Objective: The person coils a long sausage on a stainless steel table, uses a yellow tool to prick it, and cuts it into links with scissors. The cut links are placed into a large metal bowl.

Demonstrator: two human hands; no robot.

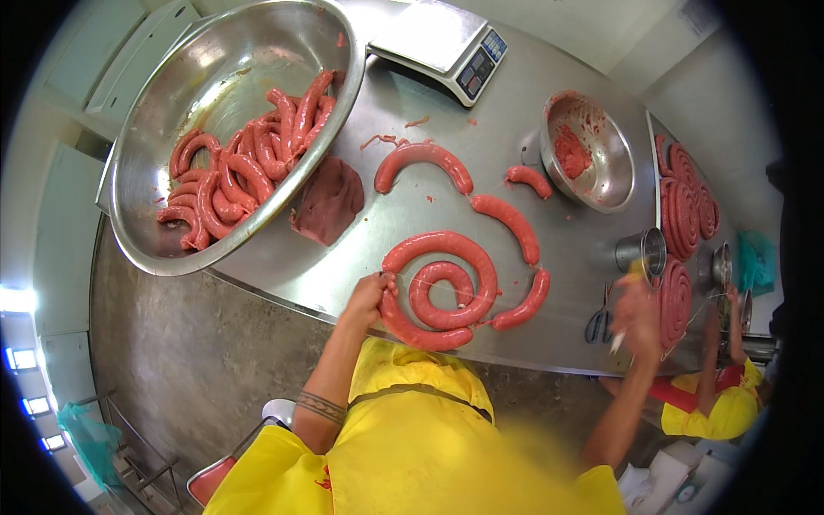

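A long pink sausage (446, 243) lies coiled on the steel table, pinched off into links. At its left side my left hand (371, 293) is closed, pinching the sausage where two links meet. Thin pale string (442, 287) runs from those fingers across the coil. More links (508, 225) trail off to the right and back, and a separate curved sausage (425, 156) rests behind the coil. Out to the right, my right hand (637, 318) is raised near the scissors (598, 319) and smeared by motion. Something small and white pokes out below its fingers; its kind cannot be made out.
A large steel basin (330, 146) of sausages stands at the left beside a dark red meat piece (329, 202). Behind are a scale (446, 43) and a bowl (618, 176) with ground meat. At right are a metal cup (631, 251), sausage coils (680, 219) and another person (717, 403).
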